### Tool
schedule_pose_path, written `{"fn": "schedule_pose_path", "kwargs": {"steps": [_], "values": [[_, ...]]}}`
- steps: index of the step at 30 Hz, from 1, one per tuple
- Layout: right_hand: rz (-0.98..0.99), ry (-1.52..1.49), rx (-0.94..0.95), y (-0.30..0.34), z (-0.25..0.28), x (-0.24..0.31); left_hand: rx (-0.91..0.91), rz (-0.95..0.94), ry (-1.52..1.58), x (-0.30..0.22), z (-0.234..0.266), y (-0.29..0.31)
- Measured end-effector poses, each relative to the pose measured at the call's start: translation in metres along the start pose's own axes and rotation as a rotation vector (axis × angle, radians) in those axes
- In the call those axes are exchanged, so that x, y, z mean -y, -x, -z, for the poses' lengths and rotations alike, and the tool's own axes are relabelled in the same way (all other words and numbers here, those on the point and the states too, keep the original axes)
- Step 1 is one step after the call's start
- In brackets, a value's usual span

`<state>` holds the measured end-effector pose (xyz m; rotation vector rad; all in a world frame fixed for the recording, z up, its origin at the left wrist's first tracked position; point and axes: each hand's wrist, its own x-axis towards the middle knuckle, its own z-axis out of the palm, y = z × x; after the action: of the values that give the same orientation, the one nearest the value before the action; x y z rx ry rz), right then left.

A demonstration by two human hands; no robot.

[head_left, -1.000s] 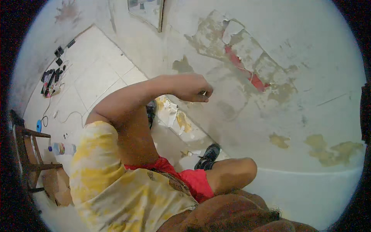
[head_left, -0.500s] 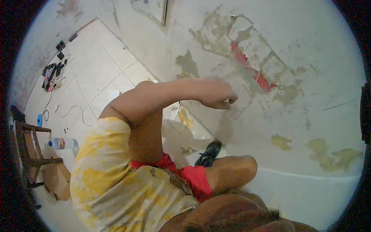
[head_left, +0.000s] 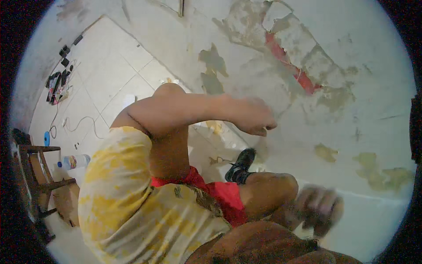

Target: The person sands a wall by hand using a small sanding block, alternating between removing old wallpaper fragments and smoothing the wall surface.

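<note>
My left hand (head_left: 254, 116) reaches across in front of the pale wall (head_left: 307, 127), somewhat blurred. Its fingers are curled closed; whatever they may hold is too small or hidden to name. At lower right my right hand (head_left: 320, 209) is smeared by motion beside my bent knee (head_left: 283, 187), and its fingers cannot be read. Above the left hand, the wall has peeled patches and a long chipped area with a red strip (head_left: 290, 64). Smaller tan patches (head_left: 326, 152) mark the wall farther right.
A dark wooden stool or chair (head_left: 38, 185) stands at left by a cardboard box (head_left: 67, 203) and a clear plastic bottle (head_left: 76, 162). Cables and dark items (head_left: 56, 86) lie on the tiled floor (head_left: 116, 66). My black shoe (head_left: 241, 165) is close to the wall's base.
My right hand has come into view at lower right, moving fast. The left hand, still curled, has shifted slightly right and down in the picture. The view has tilted a little.
</note>
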<state>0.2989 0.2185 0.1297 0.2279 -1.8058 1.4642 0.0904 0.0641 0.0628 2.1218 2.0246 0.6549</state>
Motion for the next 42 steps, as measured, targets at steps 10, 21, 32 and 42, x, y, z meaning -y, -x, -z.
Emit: {"fn": "schedule_pose_path", "kwargs": {"steps": [10,21,32,42], "values": [[-0.313,0.488,0.345,-0.022,-0.009,-0.065,-1.133,0.407,-0.050,0.016,-0.009,0.001],[-0.232,0.519,0.481,-0.016,-0.024,-0.069,-1.128,1.105,0.911,0.095,-0.023,0.036],[-0.346,0.482,0.581,-0.019,-0.042,-0.071,-1.138,1.176,0.727,0.092,-0.023,0.030],[-0.317,0.627,0.610,0.001,-0.016,-0.078,-0.999,0.977,0.868,0.061,0.012,0.045]]}}
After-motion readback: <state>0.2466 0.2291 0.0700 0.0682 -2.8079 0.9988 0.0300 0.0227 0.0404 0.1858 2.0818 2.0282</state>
